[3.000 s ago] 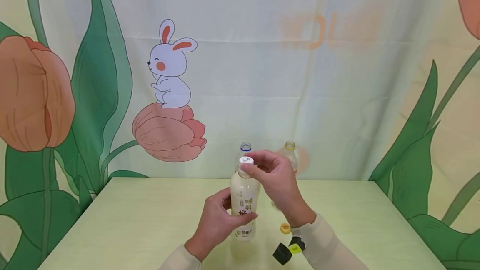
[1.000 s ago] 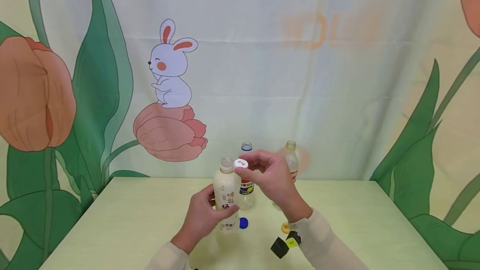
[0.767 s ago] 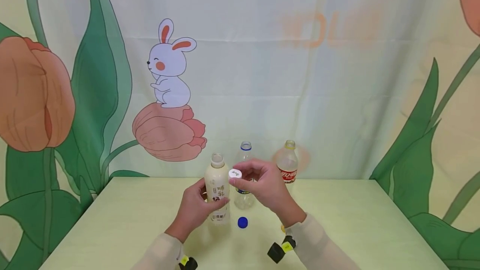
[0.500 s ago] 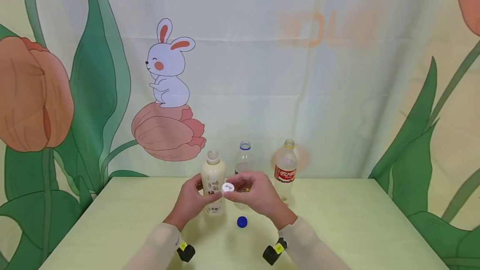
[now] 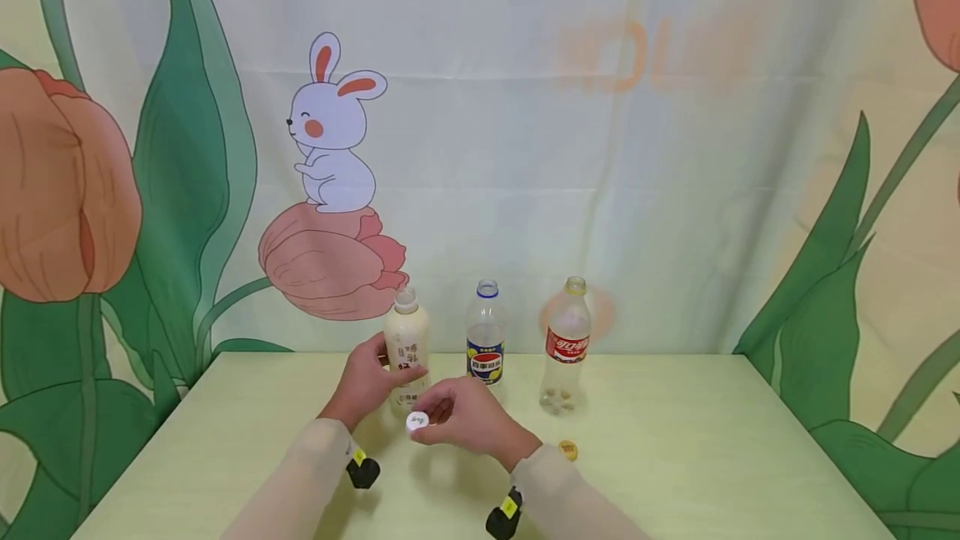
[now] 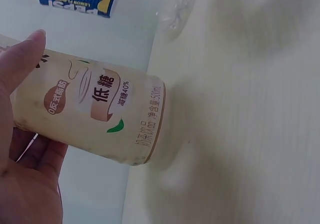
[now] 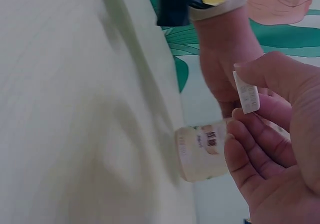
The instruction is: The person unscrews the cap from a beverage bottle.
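Note:
My left hand (image 5: 366, 383) grips a cream-coloured milk tea bottle (image 5: 406, 332), whose mouth is uncapped. In the left wrist view the thumb lies across the label side of the bottle (image 6: 90, 103), and its base is at or just over the table; I cannot tell whether they touch. My right hand (image 5: 476, 419) pinches a white bottle cap (image 5: 417, 422) between thumb and fingers, in front of the bottle and low over the table. The right wrist view gives the cap (image 7: 247, 96) nearly edge-on, with the bottle beyond it.
A clear Pepsi bottle (image 5: 487, 357) and a cola bottle with a red label (image 5: 567, 346) stand uncapped towards the back of the table (image 5: 690, 440). Near the right sleeve lies a yellow cap (image 5: 567, 450). A printed curtain (image 5: 480, 148) hangs behind.
The white cap has come off the milk tea bottle in my right hand and moved down and left. My left hand has carried the bottle left and back. The blue cap is now out of sight.

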`<state>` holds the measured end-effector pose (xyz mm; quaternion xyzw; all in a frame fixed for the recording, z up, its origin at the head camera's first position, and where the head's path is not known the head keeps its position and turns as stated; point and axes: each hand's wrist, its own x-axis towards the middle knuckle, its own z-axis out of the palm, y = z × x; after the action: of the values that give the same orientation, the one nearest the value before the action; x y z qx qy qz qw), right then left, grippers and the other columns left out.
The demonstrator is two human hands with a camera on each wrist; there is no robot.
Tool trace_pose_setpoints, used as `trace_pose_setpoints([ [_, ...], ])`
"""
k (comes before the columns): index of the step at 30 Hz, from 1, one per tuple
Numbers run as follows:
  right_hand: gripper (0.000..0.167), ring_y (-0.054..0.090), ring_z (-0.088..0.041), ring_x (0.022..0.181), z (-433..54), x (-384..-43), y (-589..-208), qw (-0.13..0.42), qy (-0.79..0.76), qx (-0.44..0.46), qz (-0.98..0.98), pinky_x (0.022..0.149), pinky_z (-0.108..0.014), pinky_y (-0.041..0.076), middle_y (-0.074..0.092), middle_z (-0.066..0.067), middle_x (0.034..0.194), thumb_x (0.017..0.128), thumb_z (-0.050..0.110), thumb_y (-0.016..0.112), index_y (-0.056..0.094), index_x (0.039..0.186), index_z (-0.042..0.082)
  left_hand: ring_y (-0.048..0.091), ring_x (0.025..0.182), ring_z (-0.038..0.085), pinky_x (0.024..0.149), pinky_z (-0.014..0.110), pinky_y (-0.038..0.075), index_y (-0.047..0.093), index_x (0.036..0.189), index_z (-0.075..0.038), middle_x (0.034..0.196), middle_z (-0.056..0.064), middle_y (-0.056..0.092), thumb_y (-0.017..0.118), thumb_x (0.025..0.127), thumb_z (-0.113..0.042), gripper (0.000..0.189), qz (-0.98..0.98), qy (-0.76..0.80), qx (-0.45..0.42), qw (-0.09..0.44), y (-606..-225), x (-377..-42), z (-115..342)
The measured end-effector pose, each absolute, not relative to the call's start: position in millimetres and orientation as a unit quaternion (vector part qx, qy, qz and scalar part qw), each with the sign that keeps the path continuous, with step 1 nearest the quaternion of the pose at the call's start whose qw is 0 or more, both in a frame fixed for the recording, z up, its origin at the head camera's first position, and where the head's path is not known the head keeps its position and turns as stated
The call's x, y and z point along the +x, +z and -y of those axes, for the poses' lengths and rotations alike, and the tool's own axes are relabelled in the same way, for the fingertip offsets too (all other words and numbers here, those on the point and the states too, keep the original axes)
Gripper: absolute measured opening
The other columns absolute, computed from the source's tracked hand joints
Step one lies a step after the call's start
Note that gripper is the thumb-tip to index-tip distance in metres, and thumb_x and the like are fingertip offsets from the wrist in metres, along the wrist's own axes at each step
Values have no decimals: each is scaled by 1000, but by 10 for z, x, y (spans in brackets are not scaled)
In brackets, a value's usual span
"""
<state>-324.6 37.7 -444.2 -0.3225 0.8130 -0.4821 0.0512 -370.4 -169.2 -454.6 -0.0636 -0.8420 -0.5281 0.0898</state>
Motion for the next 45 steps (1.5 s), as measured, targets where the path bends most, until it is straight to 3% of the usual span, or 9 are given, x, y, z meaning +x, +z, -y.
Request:
trace_pose_setpoints([
  [7, 19, 63, 2, 73, -140, -3330, -4638, 67, -446, -337, -827, 70, -15, 56, 74, 9, 82, 78, 14, 89, 79, 94, 12, 66, 119, 34, 102, 50, 55, 60, 132, -8, 127, 15, 69, 88, 82, -27, 60, 841, -530, -68, 90, -4527, -3777, 1740],
  [18, 16, 58, 4, 68, 41, -3420, -4803, 79, -400, -331, -851, 65, -14, 52, 71, 14, 75, 77, 14, 89, 80, 90, 13, 63, 125, 35, 108, 54, 51, 56, 137, -10, 134, 15, 65, 86, 84, -26, 62, 842, -534, -50, 65, -4543, -3854, 1814],
  [45, 23, 58, -3, 71, 183, -3489, -4921, 94, -342, -298, -886, 69, -16, 51, 70, 11, 76, 74, 14, 91, 80, 94, 12, 60, 130, 38, 112, 58, 47, 52, 141, -10, 139, 16, 63, 86, 85, -27, 68, 839, -540, -38, 45, -4592, -3901, 1845],
])
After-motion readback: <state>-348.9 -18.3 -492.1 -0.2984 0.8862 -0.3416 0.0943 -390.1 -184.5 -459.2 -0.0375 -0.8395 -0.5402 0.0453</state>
